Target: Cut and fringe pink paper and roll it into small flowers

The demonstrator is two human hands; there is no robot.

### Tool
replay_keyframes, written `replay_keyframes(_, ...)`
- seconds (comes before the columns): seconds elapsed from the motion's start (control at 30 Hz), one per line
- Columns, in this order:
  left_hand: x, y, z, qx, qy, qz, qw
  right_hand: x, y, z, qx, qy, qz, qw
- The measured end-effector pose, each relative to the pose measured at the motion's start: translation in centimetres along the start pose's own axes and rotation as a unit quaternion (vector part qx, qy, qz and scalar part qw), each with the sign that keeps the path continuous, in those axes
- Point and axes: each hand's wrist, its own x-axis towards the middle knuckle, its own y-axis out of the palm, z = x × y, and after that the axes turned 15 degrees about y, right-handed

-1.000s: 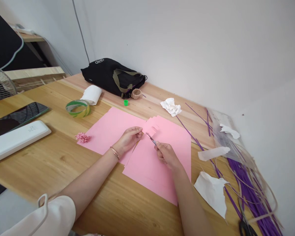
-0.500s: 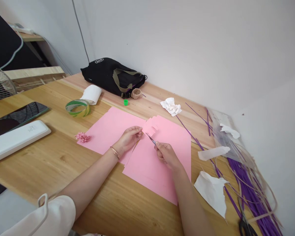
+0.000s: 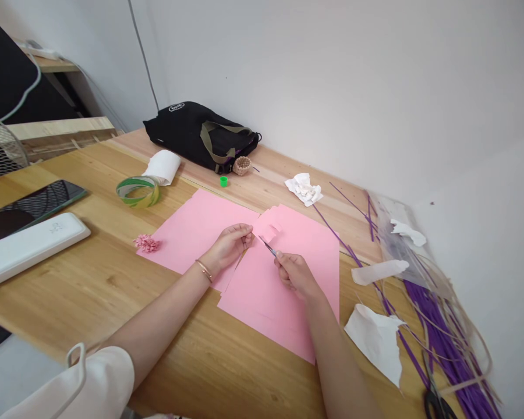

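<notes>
My left hand (image 3: 231, 244) is closed in a pinch on the edge of a small pink paper piece (image 3: 268, 234), part of which curls up. In my right hand (image 3: 296, 273) is a slim pair of scissors (image 3: 268, 247), its blades pointing at that piece; the handles are mostly hidden by my fingers. Both hands are over pink paper sheets (image 3: 283, 314) on the wooden table. Another pink sheet (image 3: 187, 227) lies to the left, with a fringed pink paper flower (image 3: 147, 243) at its corner.
Left are a roll of tape (image 3: 138, 192), a phone (image 3: 35, 209) and a white case (image 3: 35, 250). A black bag (image 3: 196, 134), woven cup (image 3: 242, 166) and green cap (image 3: 223, 182) are behind. Right lie torn white paper (image 3: 375, 340), purple strips (image 3: 445, 343) and black-handled scissors (image 3: 439, 404).
The curled part of the small pink paper has shifted slightly at the scissor tips. Both hands stay in almost the same place.
</notes>
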Motion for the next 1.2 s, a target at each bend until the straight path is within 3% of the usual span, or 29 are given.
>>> replay_keyframes(0.53, 0.02, -0.02, -0.14, -0.042, -0.012, -0.023, 0.999, 0.00, -0.49, -0.18, 0.020, 0.008, 0.024, 0.999)
replay_keyframes(1.2, 0.13, 0.18, -0.44, -0.079, -0.037, -0.061, 0.994, 0.06, -0.46, -0.12, 0.061, 0.021, 0.011, 0.998)
